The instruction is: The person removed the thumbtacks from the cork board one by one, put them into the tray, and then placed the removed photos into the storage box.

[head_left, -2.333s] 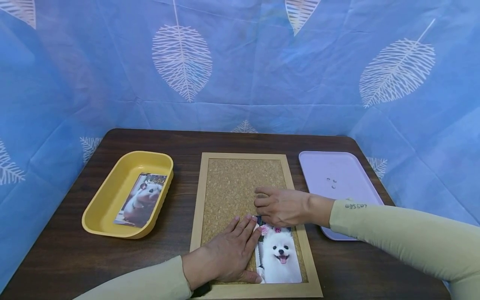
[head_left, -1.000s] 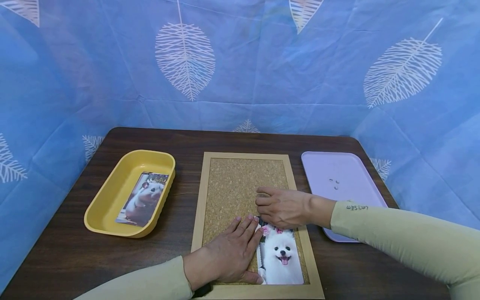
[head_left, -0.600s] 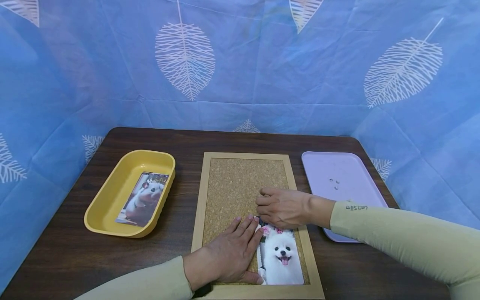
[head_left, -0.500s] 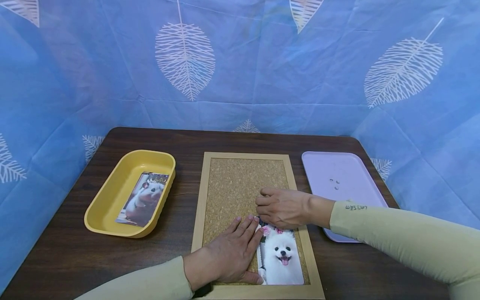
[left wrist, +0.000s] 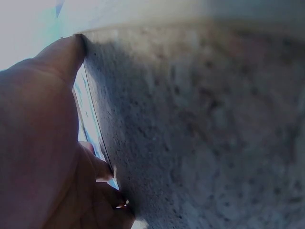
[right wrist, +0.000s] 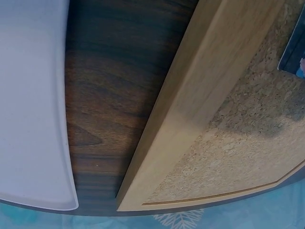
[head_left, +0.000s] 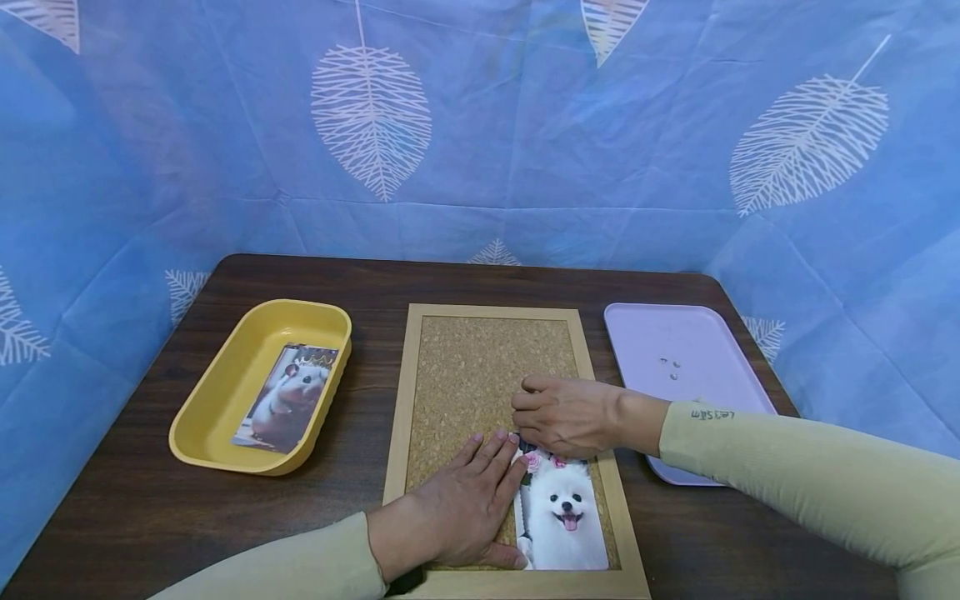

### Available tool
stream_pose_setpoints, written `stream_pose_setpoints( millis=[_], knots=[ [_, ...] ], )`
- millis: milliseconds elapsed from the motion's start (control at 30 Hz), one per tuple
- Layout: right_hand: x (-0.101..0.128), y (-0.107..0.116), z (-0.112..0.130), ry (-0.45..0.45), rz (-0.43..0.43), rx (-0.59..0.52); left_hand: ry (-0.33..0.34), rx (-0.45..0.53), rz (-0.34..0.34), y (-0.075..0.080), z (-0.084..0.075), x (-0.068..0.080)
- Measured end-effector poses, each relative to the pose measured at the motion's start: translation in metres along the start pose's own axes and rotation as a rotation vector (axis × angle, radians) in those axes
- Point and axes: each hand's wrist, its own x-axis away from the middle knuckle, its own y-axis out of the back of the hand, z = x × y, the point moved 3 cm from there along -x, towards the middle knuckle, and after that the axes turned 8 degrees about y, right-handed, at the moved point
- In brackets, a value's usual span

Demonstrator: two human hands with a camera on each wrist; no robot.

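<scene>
A photo of a white dog [head_left: 566,517] lies at the near right corner of the framed cork board [head_left: 465,375] in the head view. My left hand [head_left: 453,504] rests flat, fingers spread, on the cork and over the photo's left edge. At the photo's top edge is my right hand [head_left: 562,414], back up and fingers curled downward. Its fingertips are hidden, so anything between them cannot be made out. The left wrist view shows my left thumb and fingers along the speckled cork [left wrist: 190,129]. In the right wrist view, a dark photo corner [right wrist: 293,52] shows on the cork.
A yellow tray [head_left: 183,433] with a photo of a crowned mouse-like animal [head_left: 288,400] inside stands at the left. The lilac tray [head_left: 660,329] at the right bears several tiny clear pieces [head_left: 673,376]. Dark wooden table [head_left: 360,483] shows around the board; a blue leaf-patterned curtain [head_left: 525,125] hangs behind.
Both hands keep their places at the photo. The whole head view has shifted very slightly; nothing on the table has visibly moved.
</scene>
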Motion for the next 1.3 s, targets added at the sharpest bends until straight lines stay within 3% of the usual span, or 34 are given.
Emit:
stream_pose_setpoints(
  millis=[400,1300],
  knots=[
    [0.0002,0.0008,0.0002,0.0,0.028,0.001,0.0,0.006,0.004,-0.0001,-0.0005,-0.0007],
    [-0.0002,0.0006,0.0002,-0.005,-0.001,-0.01,-0.003,-0.007,-0.008,-0.0006,0.0002,-0.0001]
  ],
)
